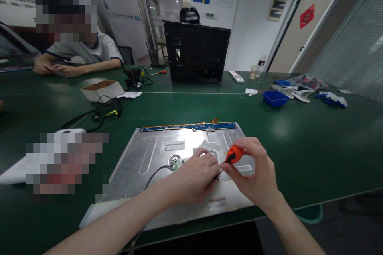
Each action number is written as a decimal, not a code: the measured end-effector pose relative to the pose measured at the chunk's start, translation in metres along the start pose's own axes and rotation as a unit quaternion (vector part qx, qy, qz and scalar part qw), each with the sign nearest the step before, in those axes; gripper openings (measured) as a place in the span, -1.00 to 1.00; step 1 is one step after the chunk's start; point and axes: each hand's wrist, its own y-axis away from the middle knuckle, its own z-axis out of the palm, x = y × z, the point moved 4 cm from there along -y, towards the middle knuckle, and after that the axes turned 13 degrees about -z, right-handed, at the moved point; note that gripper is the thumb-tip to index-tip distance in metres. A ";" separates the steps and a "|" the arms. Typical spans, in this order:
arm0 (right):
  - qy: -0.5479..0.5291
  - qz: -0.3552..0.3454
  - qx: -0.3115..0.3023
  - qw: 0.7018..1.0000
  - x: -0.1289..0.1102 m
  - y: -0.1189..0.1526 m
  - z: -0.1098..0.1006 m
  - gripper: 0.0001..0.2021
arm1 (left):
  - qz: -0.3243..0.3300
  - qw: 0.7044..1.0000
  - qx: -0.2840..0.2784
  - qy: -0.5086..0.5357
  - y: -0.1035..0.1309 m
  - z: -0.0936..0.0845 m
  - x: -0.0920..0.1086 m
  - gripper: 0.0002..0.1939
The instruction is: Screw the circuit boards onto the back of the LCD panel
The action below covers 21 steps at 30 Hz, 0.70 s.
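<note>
My right hand [254,171] grips a screwdriver [234,154] with an orange and black handle; its shaft slants down towards my left hand. Curled low over the panel, my left hand [197,175] has its fingertips close to the shaft, and what they hold is hidden. Beneath both hands lies a flat silver display panel [137,171] with its metal back up. Along its far edge runs a narrow blue circuit board [188,127]. Part of a small green circuit board [179,163] shows beside my left hand, with a black cable [154,174] leading from it.
A black monitor housing [197,53] stands upright at the back of the green table [299,139]. At left are an open box [103,89], black cables [107,112] and a seated person [83,48]. A blue tray [275,99] and gloves [332,99] lie right.
</note>
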 end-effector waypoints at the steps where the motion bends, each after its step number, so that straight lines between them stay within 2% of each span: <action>1: 0.008 -0.001 0.004 1.000 0.000 0.000 0.000 -0.52 | 0.000 1.000 0.001 0.000 0.000 0.000 0.000 -0.91; 6: 0.038 -0.002 -0.007 0.999 -0.002 0.000 -0.001 -0.57 | 0.003 1.000 0.010 0.000 0.000 0.001 -0.001 -0.89; 12: -0.005 -0.004 -0.044 0.999 -0.003 0.001 0.001 -0.47 | 0.003 1.000 0.009 0.004 0.000 -0.001 0.000 -0.94; 21: -0.001 -0.023 -0.026 0.999 -0.004 0.000 0.001 -0.49 | 0.005 1.000 0.009 0.001 0.000 -0.001 0.000 -0.93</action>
